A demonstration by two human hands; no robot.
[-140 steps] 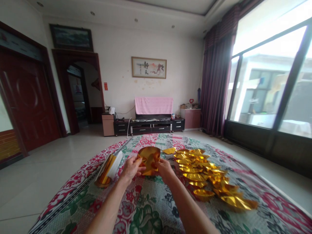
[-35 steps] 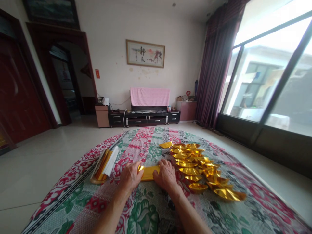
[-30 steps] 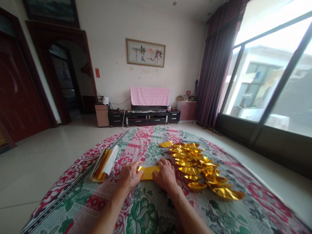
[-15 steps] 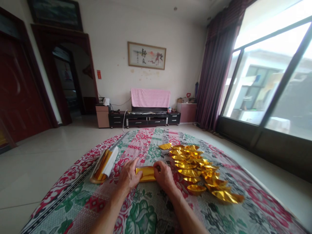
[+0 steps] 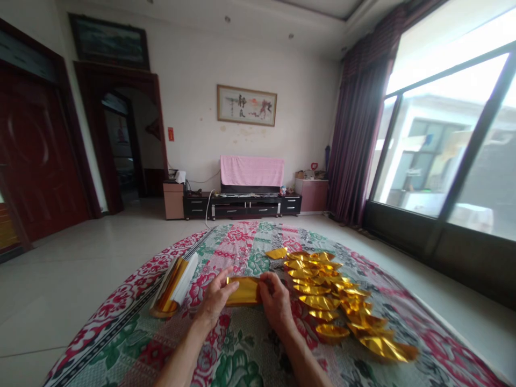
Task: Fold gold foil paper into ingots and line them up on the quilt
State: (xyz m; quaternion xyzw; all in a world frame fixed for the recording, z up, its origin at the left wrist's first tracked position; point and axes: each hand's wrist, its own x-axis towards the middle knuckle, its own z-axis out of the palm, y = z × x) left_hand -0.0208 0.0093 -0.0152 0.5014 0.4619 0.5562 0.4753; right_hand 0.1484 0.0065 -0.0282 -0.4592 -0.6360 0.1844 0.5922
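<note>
A folded sheet of shiny gold foil paper (image 5: 244, 293) stretches between my hands above the patterned cloth. At its left end, my left hand (image 5: 217, 298) pinches it with the thumb over the front. My right hand (image 5: 277, 300) grips the other end, fingers curled round its edge. Just right of my right hand, several boat-shaped gold paper ingots (image 5: 320, 302) stand in overlapping rows. One gold paper piece (image 5: 277, 253) lies at the far left of these rows. To the left rests a stack of gold and white paper sheets (image 5: 174, 287), curled up at the sides.
A floral cloth (image 5: 242, 360) covers the rounded surface under my hands. Beyond it, a low black TV cabinet (image 5: 244, 208) holds a screen draped with a pink towel (image 5: 252, 171). A purple curtain (image 5: 355, 123) and large windows stand on the right, a red door (image 5: 40, 145) on the left.
The camera has tilted up slightly, so the room sits lower in view. Both hands still hold the gold paper; its front now looks flatter and slightly wider.
</note>
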